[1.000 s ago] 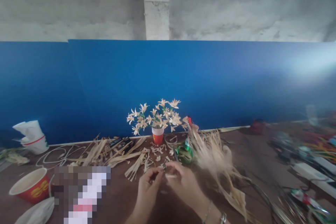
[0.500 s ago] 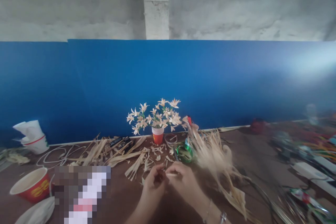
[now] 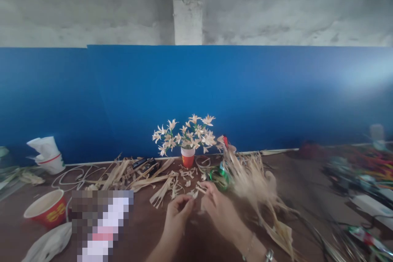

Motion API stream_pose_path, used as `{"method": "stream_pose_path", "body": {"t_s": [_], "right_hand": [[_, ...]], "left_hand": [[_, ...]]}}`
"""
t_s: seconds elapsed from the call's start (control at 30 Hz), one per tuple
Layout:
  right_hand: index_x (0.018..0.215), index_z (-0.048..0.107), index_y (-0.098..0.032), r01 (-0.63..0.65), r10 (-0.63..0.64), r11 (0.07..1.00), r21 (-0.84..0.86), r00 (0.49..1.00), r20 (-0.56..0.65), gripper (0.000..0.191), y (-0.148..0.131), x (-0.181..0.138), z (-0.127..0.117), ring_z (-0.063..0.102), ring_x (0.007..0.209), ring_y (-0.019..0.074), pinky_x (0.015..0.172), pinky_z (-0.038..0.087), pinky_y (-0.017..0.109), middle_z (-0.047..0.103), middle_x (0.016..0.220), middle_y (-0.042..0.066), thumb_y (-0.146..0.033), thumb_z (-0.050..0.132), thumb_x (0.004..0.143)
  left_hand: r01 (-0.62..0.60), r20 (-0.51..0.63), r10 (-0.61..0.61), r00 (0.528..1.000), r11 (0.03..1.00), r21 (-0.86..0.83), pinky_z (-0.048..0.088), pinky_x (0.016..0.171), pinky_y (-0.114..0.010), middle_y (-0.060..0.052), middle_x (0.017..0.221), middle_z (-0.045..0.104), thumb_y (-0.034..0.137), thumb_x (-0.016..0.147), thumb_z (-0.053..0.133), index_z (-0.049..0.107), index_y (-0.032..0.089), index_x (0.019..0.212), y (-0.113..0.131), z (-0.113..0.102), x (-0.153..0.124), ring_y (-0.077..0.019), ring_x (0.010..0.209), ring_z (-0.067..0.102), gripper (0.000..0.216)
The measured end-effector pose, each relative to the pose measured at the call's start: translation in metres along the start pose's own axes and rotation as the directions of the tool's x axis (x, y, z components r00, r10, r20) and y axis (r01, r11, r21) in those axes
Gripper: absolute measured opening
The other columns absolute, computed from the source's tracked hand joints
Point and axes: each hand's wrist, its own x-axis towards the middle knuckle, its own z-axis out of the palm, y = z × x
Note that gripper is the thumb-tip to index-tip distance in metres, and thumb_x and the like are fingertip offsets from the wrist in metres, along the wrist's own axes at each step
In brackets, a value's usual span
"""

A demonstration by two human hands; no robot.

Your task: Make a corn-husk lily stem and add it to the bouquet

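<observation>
My left hand is closed in a pinch, with a small pale piece of corn husk at its fingertips. Beside it, my right hand has a thin pale stick between thumb and fingers; its exact kind is too blurred to tell. A small gap separates the two hands. Beyond them, a red and white paper cup holds a bunch of cream husk flowers with green stems. Torn husk scraps lie just past my left hand.
A large bundle of dried husks lies to the right, near a roll of green tape. More husk strips and a white cable are at left. A red paper bowl stands nearer. Wires and clutter fill the far right.
My hands have drawn slightly apart from being together. The right hand has lifted the pale stick forward, and the husk piece now shows at my left fingertips. The whole view has shifted slightly.
</observation>
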Motion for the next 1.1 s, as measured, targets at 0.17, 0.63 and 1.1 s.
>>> {"method": "stream_pose_path", "body": {"t_s": [0.17, 0.63, 1.1], "right_hand": [[0.118, 0.054, -0.022, 0.13, -0.14, 0.989, 0.063, 0.974, 0.18, 0.037, -0.001, 0.0, 0.004, 0.058, 0.101, 0.0186, 0.088, 0.044, 0.031, 0.064, 0.111, 0.007, -0.031, 0.034, 0.089], [0.119, 0.055, -0.026, 0.192, -0.205, 0.977, 0.096, 0.967, 0.153, 0.049, -0.014, -0.004, 0.008, 0.061, 0.097, 0.0173, 0.085, 0.048, 0.03, 0.067, 0.105, 0.004, -0.006, 0.039, 0.078], [0.13, 0.039, -0.03, 0.252, -0.204, 0.691, -0.677, 0.967, 0.152, 0.063, 0.0, -0.007, 0.038, 0.063, 0.063, 0.0126, 0.049, 0.039, 0.019, 0.063, 0.089, 0.002, -0.009, 0.052, 0.072]], "left_hand": [[0.002, 0.007, -0.002, 1.0, 1.0, -0.008, 0.044, 0.058, -0.02, 0.0, 0.059, 0.06, 0.039, 0.062, 0.068, 0.064, 0.014, 0.065, -0.001, -0.004, 0.003, -0.0119, 0.058, 0.054, 0.025], [0.059, -0.078, -0.057, 0.995, 0.998, 0.019, 0.033, 0.045, -0.018, 0.003, 0.046, 0.05, 0.037, 0.06, 0.067, 0.058, 0.013, 0.054, -0.005, -0.006, 0.007, -0.0074, 0.044, 0.041, 0.027], [0.213, -0.123, -0.238, 0.964, 0.959, -0.185, 0.035, 0.042, -0.019, 0.002, 0.044, 0.051, 0.029, 0.054, 0.069, 0.055, 0.013, 0.049, -0.005, -0.006, 0.01, -0.008, 0.041, 0.046, 0.022]]}}
